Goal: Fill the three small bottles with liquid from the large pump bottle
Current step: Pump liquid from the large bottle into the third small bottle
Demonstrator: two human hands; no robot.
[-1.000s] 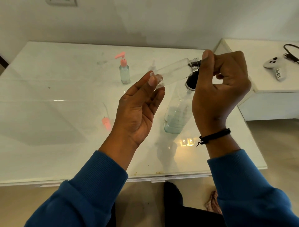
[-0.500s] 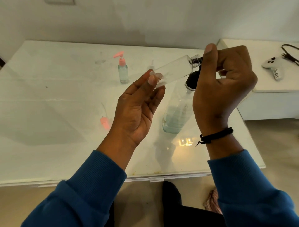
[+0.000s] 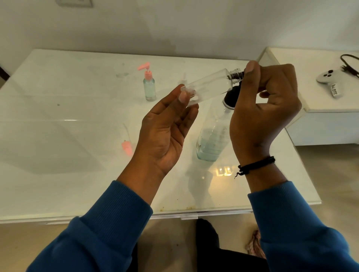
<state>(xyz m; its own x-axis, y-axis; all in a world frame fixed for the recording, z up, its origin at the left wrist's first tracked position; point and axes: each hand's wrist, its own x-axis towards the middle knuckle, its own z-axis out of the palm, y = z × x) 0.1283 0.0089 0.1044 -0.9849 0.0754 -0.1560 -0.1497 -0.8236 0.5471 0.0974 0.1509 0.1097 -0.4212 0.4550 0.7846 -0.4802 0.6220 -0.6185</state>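
wall: plain off-white painted wall behind everything; a white switch plate at top edge, cut off by frame
main furn.: white glossy glass-topped table, wide; faint specks and smudges on top, brownish stains along near edge
reflections: soft grey shapes mirrored on the left of the top; small bright yellowish light patch near front right
side furn.: lower white cabinet-like side unit at right, just beside table corner
on side unit: white game controller w/ handwritten label; black cable next to it
floor: beige smooth floor, seen right and under the table's near edge
light: dim, even, slightly greenish
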